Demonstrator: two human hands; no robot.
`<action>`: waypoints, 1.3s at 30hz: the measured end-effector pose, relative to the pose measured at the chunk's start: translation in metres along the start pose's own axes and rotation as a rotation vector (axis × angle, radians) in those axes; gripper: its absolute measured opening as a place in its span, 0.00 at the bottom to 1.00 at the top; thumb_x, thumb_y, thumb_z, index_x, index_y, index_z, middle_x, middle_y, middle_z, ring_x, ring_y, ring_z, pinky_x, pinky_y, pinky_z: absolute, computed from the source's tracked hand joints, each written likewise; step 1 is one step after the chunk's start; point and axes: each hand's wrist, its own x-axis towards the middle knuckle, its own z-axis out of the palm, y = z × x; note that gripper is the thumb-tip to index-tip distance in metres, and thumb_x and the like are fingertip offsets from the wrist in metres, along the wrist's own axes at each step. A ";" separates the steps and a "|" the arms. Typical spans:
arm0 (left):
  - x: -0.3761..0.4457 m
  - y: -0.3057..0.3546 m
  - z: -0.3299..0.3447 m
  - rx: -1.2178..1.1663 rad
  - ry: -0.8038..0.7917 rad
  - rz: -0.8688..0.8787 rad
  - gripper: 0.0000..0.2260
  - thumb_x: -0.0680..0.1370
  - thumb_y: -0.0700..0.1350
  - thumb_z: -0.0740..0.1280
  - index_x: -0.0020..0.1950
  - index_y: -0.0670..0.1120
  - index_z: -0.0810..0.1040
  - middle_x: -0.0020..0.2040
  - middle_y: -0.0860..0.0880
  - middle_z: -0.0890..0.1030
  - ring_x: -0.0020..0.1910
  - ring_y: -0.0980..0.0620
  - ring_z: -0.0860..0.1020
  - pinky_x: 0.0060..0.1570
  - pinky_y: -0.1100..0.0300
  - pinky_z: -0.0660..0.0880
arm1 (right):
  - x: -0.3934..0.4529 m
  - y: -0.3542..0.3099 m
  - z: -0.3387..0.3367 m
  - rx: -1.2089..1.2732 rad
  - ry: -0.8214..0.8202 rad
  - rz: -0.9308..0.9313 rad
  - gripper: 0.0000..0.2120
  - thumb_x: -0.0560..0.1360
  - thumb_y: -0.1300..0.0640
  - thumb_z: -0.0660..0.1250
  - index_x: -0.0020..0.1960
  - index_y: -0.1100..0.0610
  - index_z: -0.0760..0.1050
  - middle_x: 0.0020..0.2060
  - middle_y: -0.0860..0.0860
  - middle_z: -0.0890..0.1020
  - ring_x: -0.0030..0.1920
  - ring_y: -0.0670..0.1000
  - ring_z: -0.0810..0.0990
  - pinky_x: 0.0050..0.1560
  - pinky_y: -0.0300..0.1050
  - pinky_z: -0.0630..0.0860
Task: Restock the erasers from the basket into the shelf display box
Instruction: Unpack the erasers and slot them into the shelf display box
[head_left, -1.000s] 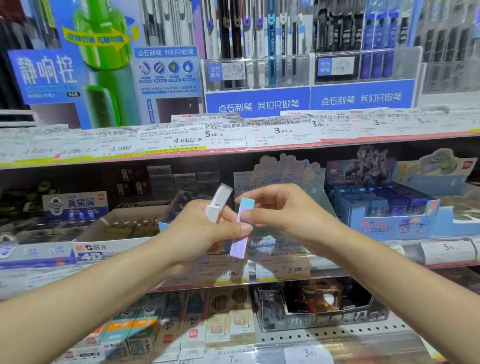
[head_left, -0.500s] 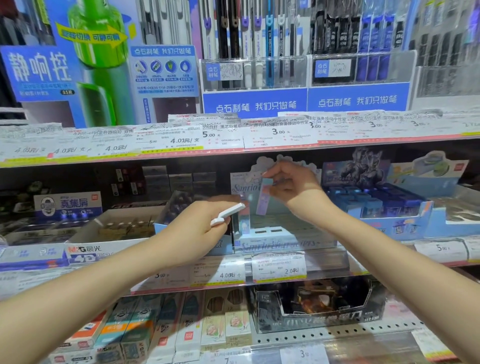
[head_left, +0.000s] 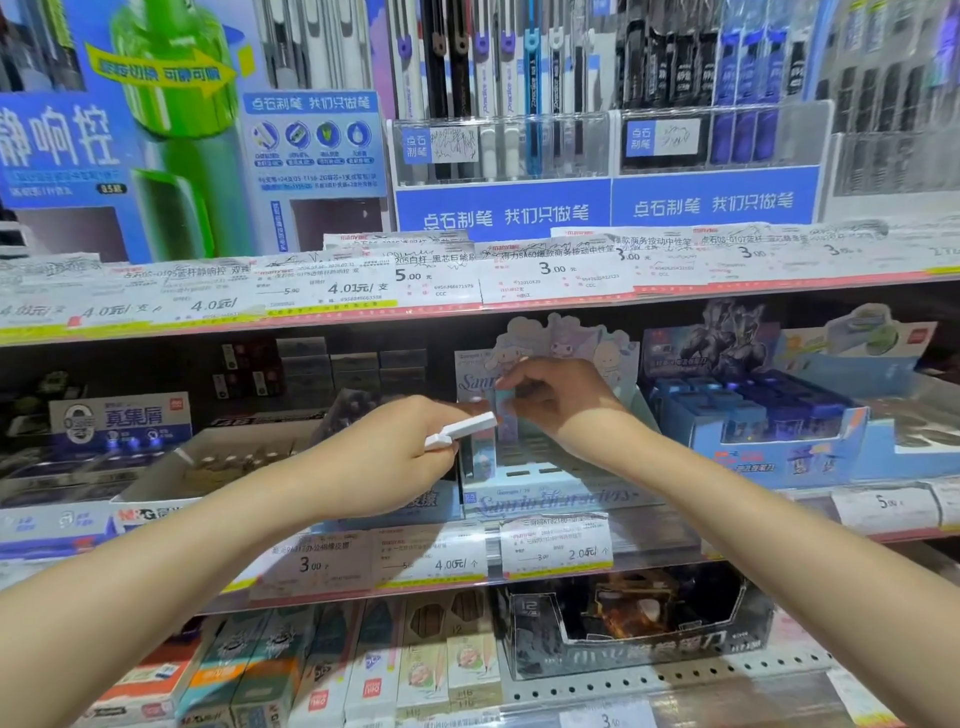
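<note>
Fingertips (head_left: 506, 383) of the right hand (head_left: 566, 397) pinched on the top end of a slim upright eraser in a pale blue and lilac sleeve (head_left: 505, 415), lowered into the pastel cardboard display box with cartoon characters on its backboard (head_left: 550, 499) on the middle shelf. Lower end of that eraser already inside the box, near its left side; whether seated on the tray floor, impossible to tell. Left hand (head_left: 384, 457) curled round a second, white-sleeved eraser (head_left: 460, 430), held tilted almost flat just left of the box, one end poking out past the knuckles toward the right hand. One more pastel eraser (head_left: 480, 457) standing at the box's left wall, partly hidden behind the left hand.

Judged by the rows of bare slots (head_left: 535, 470) across the tray, restocking barely under way: one piece going in, one waiting in the left hand, most of the box unfilled. Basket nowhere in view, so remaining stock unknowable.

Around the box: a blue carton of dark blue erasers (head_left: 748, 415) to the right, an open white cardboard box (head_left: 223, 462) to the left, price labels (head_left: 556, 543) along the shelf edge below.
</note>
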 end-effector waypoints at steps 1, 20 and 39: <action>0.000 0.001 0.000 -0.002 -0.001 0.005 0.13 0.77 0.35 0.57 0.33 0.46 0.68 0.25 0.52 0.64 0.24 0.57 0.61 0.27 0.63 0.58 | -0.002 0.001 0.000 -0.075 0.015 -0.036 0.09 0.72 0.68 0.65 0.49 0.58 0.80 0.46 0.54 0.80 0.47 0.56 0.80 0.51 0.41 0.76; -0.002 0.012 0.003 -0.116 0.300 0.146 0.11 0.74 0.40 0.58 0.45 0.49 0.80 0.36 0.50 0.79 0.33 0.60 0.73 0.35 0.65 0.67 | -0.038 -0.015 -0.017 -0.021 -0.017 -0.183 0.24 0.69 0.63 0.59 0.64 0.51 0.70 0.57 0.50 0.75 0.54 0.47 0.73 0.55 0.37 0.67; -0.012 0.026 0.024 -1.051 -0.117 -0.293 0.13 0.67 0.39 0.68 0.49 0.34 0.79 0.26 0.46 0.73 0.17 0.58 0.59 0.20 0.68 0.57 | -0.080 -0.027 -0.044 0.313 0.186 -0.438 0.02 0.70 0.59 0.70 0.42 0.56 0.80 0.36 0.52 0.78 0.35 0.48 0.78 0.38 0.43 0.76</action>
